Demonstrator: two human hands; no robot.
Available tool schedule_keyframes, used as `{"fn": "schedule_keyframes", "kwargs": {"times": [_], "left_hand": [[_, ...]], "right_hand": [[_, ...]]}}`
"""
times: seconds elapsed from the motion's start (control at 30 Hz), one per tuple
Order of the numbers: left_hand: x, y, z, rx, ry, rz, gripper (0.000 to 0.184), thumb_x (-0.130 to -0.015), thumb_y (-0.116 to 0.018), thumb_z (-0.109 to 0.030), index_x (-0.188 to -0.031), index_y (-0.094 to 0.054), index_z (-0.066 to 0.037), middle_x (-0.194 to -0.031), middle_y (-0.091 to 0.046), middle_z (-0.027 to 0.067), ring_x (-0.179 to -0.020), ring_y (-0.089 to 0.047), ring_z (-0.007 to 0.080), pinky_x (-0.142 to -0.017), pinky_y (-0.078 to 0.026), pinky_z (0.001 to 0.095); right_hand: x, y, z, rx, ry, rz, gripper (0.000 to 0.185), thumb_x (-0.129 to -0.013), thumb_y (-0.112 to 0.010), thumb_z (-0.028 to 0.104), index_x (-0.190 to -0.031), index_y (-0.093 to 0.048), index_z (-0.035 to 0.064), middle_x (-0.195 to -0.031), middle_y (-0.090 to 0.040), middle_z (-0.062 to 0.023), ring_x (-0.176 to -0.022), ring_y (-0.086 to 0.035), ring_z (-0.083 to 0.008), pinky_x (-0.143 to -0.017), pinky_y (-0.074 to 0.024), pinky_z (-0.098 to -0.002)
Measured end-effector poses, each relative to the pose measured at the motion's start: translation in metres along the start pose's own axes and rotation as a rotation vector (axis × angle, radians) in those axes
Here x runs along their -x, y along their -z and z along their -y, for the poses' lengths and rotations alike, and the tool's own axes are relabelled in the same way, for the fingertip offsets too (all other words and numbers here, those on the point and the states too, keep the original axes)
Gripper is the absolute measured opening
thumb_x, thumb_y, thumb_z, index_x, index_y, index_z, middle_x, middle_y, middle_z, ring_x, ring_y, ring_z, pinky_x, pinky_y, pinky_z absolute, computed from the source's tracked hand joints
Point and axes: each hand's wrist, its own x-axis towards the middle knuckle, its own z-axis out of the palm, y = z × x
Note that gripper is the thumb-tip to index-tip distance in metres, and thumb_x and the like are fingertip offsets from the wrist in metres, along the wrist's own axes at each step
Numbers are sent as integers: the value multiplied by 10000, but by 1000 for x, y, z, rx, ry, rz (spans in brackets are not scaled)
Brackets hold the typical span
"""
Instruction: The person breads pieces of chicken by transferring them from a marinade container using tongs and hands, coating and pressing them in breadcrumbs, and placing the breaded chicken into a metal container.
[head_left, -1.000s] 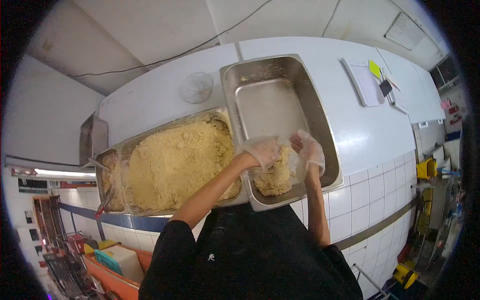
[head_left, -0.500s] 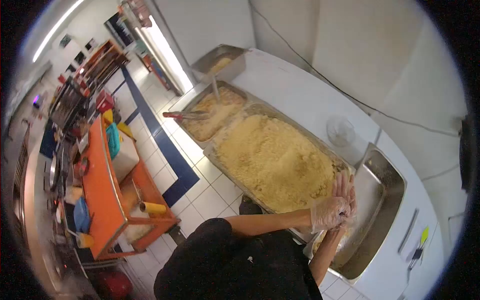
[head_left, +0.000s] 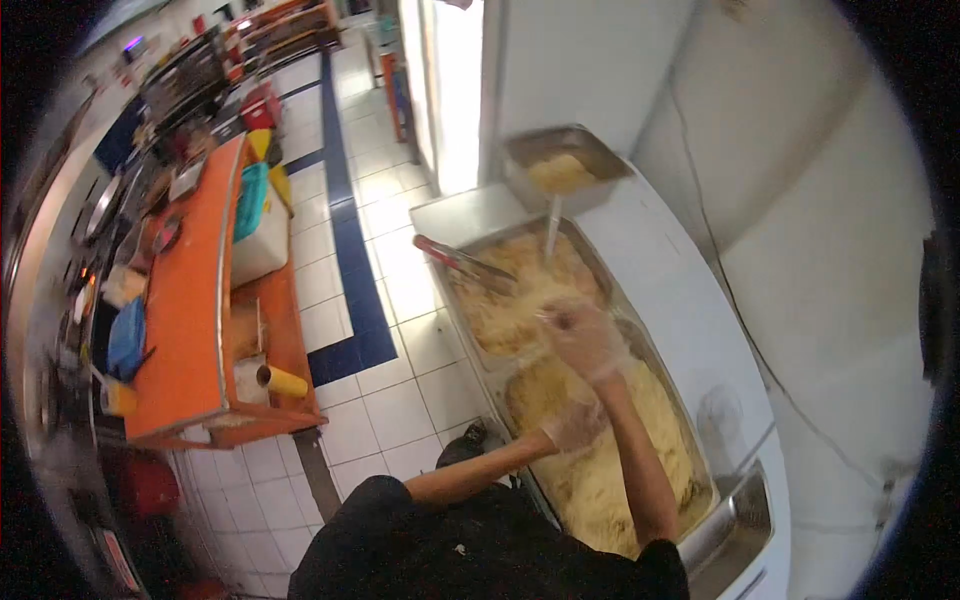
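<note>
My right hand [head_left: 582, 338], in a clear plastic glove, is over the boundary between two metal trays. Its fingers look curled in, and whatever they may hold is hidden. Lower down, my gloved left hand [head_left: 576, 426] is over the near tray, its fingers smeared by motion. Pale yellow crumbs [head_left: 650, 420] fill that tray. In the tray beyond it lies a wet, pinkish-yellow food mixture [head_left: 495, 325], dusted with crumbs near my right hand. Red-handled tongs [head_left: 465, 262] and a pale-handled utensil [head_left: 553, 228] rest in this farther tray.
A smaller metal pan [head_left: 610, 170] with yellow food stands at the far end of the white counter [head_left: 675, 260]. An empty-looking steel pan [head_left: 735, 530] is at the near right. To the left, across the tiled floor [head_left: 365, 420], stands an orange cart [head_left: 185, 330].
My hands were together at the near end of the crumb tray. They have separated and moved away from me, the right reaching the farther tray's edge. My view has turned too.
</note>
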Motion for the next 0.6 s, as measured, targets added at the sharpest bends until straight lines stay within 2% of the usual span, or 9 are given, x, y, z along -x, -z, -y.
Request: {"fn": "schedule_keyframes", "kwargs": {"times": [0.1,0.17,0.23,0.3,0.37,0.4,0.43,0.5,0.6], "left_hand": [[-8,0,30,-62,38,-46,278,-913,-506,-279,-944,-624,-28,-806,-625,117,-786,-603,309,-705,-477,427],[-14,-1,42,73,47,-45,261,-921,-504,-266,-960,-622,-36,-824,-620,108,-784,-584,291,-709,-464,422],[-22,-11,54,320,78,-48,245,-929,-502,-253,-977,-621,-44,-842,-615,98,-782,-564,273,-712,-452,416],[-24,8,46,489,155,-69,238,-933,-501,-247,-985,-620,-48,-852,-613,94,-781,-554,264,-714,-446,413],[-14,85,-4,263,416,473,634,-945,-483,-446,-1455,-288,-123,-1479,-290,148,-1353,-308,291,-1122,-236,416],[-15,98,-5,271,412,469,634,-945,-483,-446,-1455,-288,-123,-1479,-290,148,-1353,-308,291,-1122,-236,416],[-8,109,-6,205,382,471,598,-954,-478,-410,-1444,-299,-117,-1463,-303,153,-1331,-335,295,-1107,-268,417],[-2,121,-9,137,355,476,562,-964,-473,-375,-1432,-310,-110,-1447,-317,159,-1309,-362,298,-1091,-299,418],[17,120,19,-396,118,-130,446,-940,-528,-361,-1237,-481,-33,-1256,-488,190,-1126,-503,304,-958,-423,430]], "right_hand": [[-127,-162,-91,46,629,-302,275,-906,-579,289,-1110,-654,121,-878,-669,-77,-688,-619,-207,-685,-509,-344],[-141,-111,44,347,355,213,262,-921,-557,318,-1078,-657,133,-1013,-655,-72,-914,-638,-199,-838,-514,-332],[-158,-140,61,89,455,176,420,-970,-445,382,-1338,-513,192,-951,-660,-144,-848,-634,-278,-793,-494,-369],[-160,-132,103,239,-51,450,318,-964,-464,323,-1064,-635,74,-849,-642,-199,-825,-634,-328,-737,-480,-424],[-172,-164,64,279,189,312,284,-953,-482,297,-995,-624,55,-804,-629,-199,-788,-629,-322,-707,-469,-420],[-183,-178,30,301,396,136,262,-943,-501,272,-926,-612,35,-760,-615,-199,-751,-625,-317,-676,-457,-417],[-189,-197,8,-393,187,251,222,-917,-539,237,-917,-603,25,-740,-595,-184,-723,-607,-299,-656,-449,-387],[-170,-150,24,-371,165,239,212,-908,-551,225,-929,-603,20,-748,-588,-185,-713,-596,-288,-657,-448,-371],[-131,-59,46,-66,287,73,219,-908,-562,185,-1014,-606,-1,-796,-625,-145,-703,-588,-236,-661,-450,-304]]}}
